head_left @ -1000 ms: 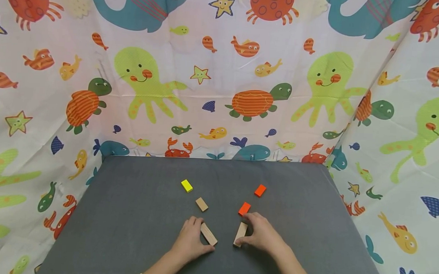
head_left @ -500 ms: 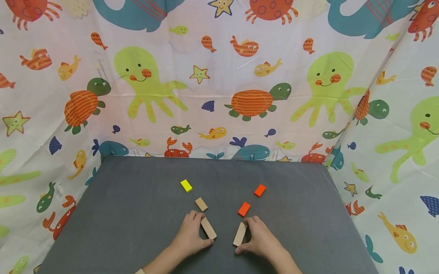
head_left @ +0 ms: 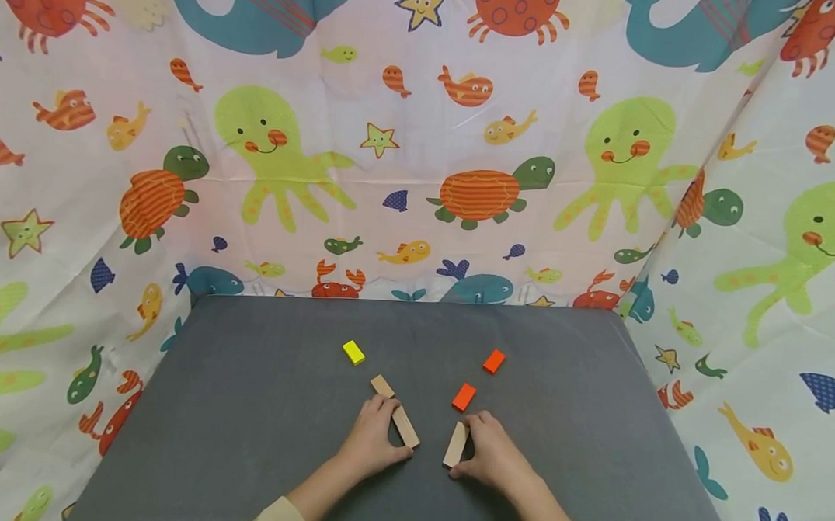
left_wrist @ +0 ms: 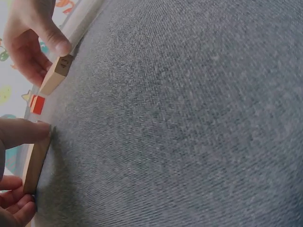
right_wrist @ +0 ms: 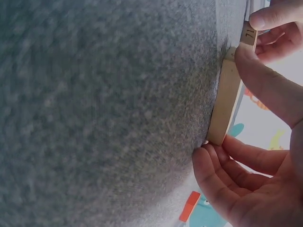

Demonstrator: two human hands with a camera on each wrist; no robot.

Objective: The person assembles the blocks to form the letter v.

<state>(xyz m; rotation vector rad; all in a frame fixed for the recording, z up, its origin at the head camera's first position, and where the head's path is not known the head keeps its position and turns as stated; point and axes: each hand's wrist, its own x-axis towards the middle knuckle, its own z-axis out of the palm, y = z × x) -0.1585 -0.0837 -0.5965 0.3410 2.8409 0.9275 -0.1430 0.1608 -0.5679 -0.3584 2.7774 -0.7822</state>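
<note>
In the head view my left hand grips a plain wooden block lengthwise, thumb at its near end and fingers at its far end. My right hand holds a second plain wooden block the same way. Both blocks lie slanted on the grey cloth, their far ends spreading apart. A shorter wooden block sits just beyond the left fingertips. The right-hand block's end reads 43 in the left wrist view; in the right wrist view, the left-hand block bears 71.
A yellow block lies farther back on the left. Two orange-red blocks, a nearer one and a farther one, lie on the right. The grey table ends against a sea-animal printed curtain.
My left hand has pushed its wooden block forward and slightly right, toward the shorter wooden block. The right thumb shifted a little at first; the right-hand block has hardly moved.
</note>
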